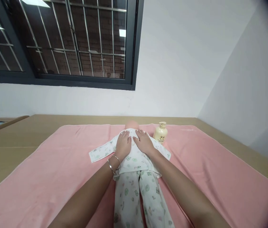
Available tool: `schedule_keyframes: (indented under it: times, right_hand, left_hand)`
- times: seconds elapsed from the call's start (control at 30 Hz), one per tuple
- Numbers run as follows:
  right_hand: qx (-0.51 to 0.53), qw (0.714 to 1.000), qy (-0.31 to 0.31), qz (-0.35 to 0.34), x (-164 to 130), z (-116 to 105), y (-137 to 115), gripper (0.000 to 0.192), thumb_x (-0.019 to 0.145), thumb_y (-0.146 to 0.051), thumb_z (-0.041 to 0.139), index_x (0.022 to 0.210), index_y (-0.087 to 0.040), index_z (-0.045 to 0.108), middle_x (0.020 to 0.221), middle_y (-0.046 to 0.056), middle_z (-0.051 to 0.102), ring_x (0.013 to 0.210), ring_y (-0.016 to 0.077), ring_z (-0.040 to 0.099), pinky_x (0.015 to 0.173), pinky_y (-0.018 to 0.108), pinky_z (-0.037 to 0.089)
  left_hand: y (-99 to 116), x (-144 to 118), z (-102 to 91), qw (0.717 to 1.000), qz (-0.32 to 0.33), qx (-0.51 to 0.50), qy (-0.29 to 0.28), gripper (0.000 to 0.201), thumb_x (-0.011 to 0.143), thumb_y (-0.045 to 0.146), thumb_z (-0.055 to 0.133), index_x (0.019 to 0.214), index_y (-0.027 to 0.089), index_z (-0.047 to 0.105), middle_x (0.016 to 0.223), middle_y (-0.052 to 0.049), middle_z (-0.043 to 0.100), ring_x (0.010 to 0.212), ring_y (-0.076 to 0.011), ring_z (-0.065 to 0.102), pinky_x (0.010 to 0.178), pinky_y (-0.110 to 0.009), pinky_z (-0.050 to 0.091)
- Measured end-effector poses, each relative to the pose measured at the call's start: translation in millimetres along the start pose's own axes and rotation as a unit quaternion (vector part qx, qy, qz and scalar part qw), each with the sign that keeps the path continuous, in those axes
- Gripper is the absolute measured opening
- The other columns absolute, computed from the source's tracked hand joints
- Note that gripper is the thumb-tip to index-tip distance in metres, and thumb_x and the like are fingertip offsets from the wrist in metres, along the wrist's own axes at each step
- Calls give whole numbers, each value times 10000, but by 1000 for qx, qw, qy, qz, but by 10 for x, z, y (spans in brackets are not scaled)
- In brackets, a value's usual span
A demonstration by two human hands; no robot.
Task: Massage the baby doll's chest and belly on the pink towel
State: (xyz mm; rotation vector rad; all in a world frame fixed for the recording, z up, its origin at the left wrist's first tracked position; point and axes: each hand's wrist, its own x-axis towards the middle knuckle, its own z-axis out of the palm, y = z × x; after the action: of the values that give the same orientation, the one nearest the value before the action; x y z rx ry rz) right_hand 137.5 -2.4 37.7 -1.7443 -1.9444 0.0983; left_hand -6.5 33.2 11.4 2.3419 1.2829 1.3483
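A baby doll lies stretched out on a pink sheet, its smooth bald head (132, 124) at the far end. It wears a white long-sleeved top (135, 161) with small green prints and matching trousers (127, 196). My left hand (123, 144) rests flat on the upper left of the top, fingers stretched toward the head. On the upper right lies my right hand (144, 142), also flat, thumb pointing inward. Neither hand grips anything. A bangle (114, 164) circles my left wrist. Whether the doll lies face up or face down I cannot tell.
Just right of the doll's shoulder stands a pale yellow pump bottle (160, 133). The pink sheet (60, 167) covers most of a wooden surface (15, 152). Behind it rise a white wall (171, 63) and a dark-framed barred window (131, 63).
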Motion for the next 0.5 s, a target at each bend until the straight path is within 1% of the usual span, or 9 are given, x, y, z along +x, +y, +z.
schedule_keyframes:
  times: [0.1,0.17,0.2,0.23,0.3,0.4,0.5]
  right_hand:
    - [-37,999,-9,6,10,19,22,592,1000,-428,308,1477,-82,362,1534,185,326,1446,306,251,1168,473,174]
    - [-55,998,-11,-5,-7,20,-1,569,1008,-402,287,1465,-76,378,1506,188,377,1430,292,288,1163,450,184]
    - [-64,998,-8,-11,-20,15,-23,554,1012,-384,274,1454,-73,394,1483,189,413,1416,282,317,1161,439,189]
    - [-74,997,-4,-13,-37,6,-52,543,1015,-367,261,1442,-67,408,1458,192,445,1400,275,347,1157,430,196]
    - [-93,996,-1,-1,-79,-22,-131,538,1015,-346,245,1424,-45,425,1422,211,480,1370,277,392,1144,418,221]
    - [-107,994,-21,29,-155,-78,-268,536,1007,-327,249,1415,-28,428,1405,233,489,1351,294,420,1107,407,283]
    - [-103,994,-30,35,-217,-116,-353,505,993,-299,273,1394,-53,457,1377,225,518,1319,303,455,1063,407,336]
  left_hand:
    - [130,-39,-31,997,-14,71,3,345,933,234,353,1067,135,655,1118,-171,674,1131,-300,591,1039,-489,419]
    - [189,-55,-45,994,-24,103,2,353,936,234,330,964,149,671,997,-165,689,1023,-296,621,968,-473,456]
    - [199,-57,-48,993,-25,112,-1,360,936,232,321,945,151,672,979,-164,689,1005,-294,622,952,-464,462]
    - [195,-54,-48,993,-23,116,-4,360,934,232,320,960,147,669,1001,-168,687,1020,-294,618,957,-459,459]
    - [151,-40,-39,994,-20,108,-9,359,924,234,338,1070,125,647,1130,-183,665,1123,-297,586,1015,-461,427]
    - [48,-14,-13,996,-24,89,-21,409,905,252,383,1227,85,573,1313,-207,581,1281,-305,493,1108,-486,346]
    - [-7,-7,3,996,-26,82,-22,421,898,258,401,1253,91,553,1340,-200,565,1315,-303,466,1129,-491,326]
